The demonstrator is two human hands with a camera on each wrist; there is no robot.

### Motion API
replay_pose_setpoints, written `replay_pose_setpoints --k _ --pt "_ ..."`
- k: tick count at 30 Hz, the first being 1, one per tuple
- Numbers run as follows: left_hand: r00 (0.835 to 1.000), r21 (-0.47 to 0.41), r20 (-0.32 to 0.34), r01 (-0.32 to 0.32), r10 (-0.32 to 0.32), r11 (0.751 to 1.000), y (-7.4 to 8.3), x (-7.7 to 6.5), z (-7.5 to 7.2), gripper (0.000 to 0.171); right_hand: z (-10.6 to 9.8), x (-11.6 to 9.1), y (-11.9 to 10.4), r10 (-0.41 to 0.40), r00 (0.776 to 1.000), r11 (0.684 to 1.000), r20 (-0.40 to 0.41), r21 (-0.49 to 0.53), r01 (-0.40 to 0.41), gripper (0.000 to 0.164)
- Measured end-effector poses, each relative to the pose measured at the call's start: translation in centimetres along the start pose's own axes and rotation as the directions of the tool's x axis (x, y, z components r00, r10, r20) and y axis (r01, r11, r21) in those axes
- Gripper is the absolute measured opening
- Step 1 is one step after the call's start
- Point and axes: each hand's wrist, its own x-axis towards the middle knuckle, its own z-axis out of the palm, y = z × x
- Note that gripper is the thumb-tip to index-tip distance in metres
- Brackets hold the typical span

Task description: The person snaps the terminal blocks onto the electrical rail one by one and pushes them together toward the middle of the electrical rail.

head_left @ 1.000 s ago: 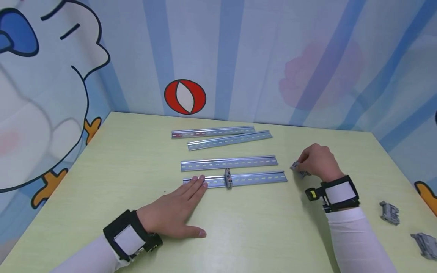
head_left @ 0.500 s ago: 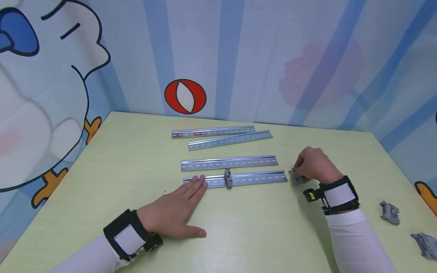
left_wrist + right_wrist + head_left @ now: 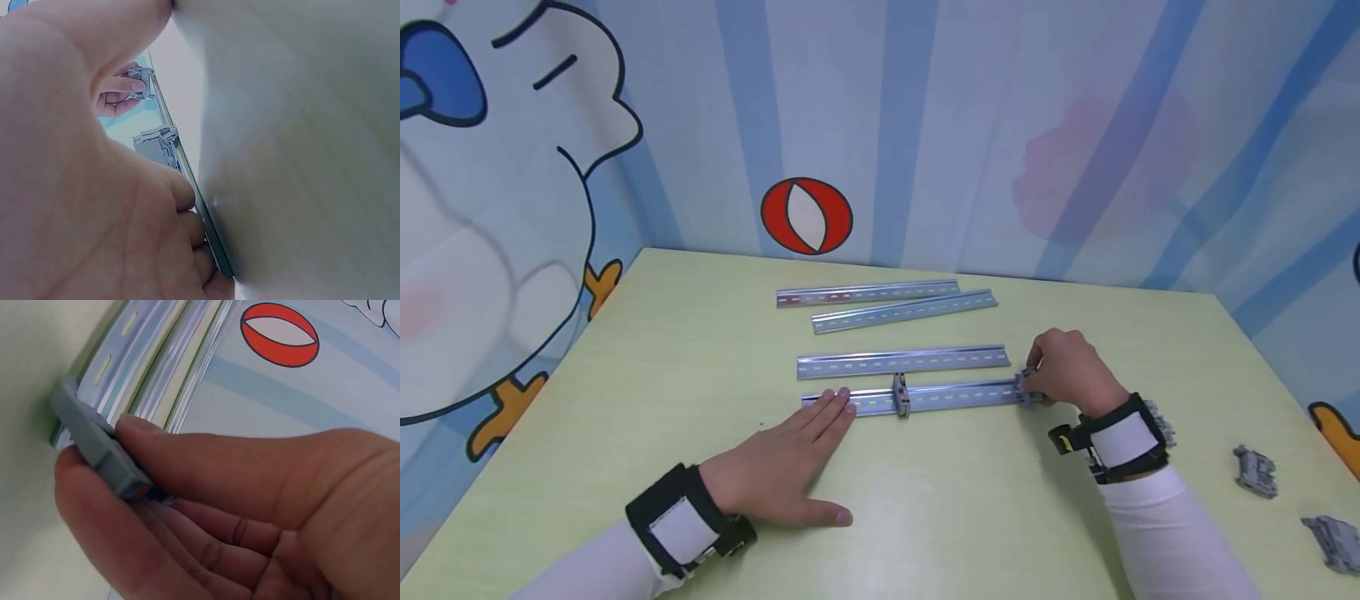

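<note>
My left hand (image 3: 782, 467) lies palm-down with straight fingers on the left end of the nearest slotted metal DIN rail (image 3: 958, 396). A grey terminal block (image 3: 901, 395) stands upright across that rail, right of the fingertips. Between thumb and fingers, my right hand (image 3: 1072, 372) pinches a second grey terminal block (image 3: 103, 447) at the rail's right end. In the right wrist view this block overlaps the end of the rail, its narrow edge towards the camera. The left wrist view also shows the held block beyond the standing one.
Behind the nearest rail lies a parallel DIN rail (image 3: 902, 362). Farther back are two more, one slanted (image 3: 904, 312) and one with reddish marks (image 3: 868, 293). Loose terminal blocks lie at right (image 3: 1255, 472), at the front right (image 3: 1333, 543) and partly behind the right wrist (image 3: 1162, 423).
My right hand has moved left with the pinched terminal block, from the table beside the rail to the rail's right end. The left hand has stayed in place.
</note>
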Motion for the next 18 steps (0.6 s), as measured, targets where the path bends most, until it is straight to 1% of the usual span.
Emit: replay_pose_setpoints --k 7,13,18 --pt "1.000 0.005 0.002 -0.001 0.001 1.000 0.0 0.0 0.1 0.110 0.5 -0.1 -0.5 -0.030 0.998 0.998 -0.056 -0.061 0.026 0.012" --pt "1.000 0.013 0.001 0.001 -0.001 1.000 0.0 0.0 0.1 0.110 0.9 -0.2 -0.9 -0.068 0.991 0.991 -0.112 -0.122 0.054 0.007" --pt "1.000 0.015 -0.004 0.004 -0.004 1.000 0.0 0.0 0.1 0.110 1.2 0.0 -1.2 -0.102 0.986 0.987 -0.128 -0.139 0.084 0.007"
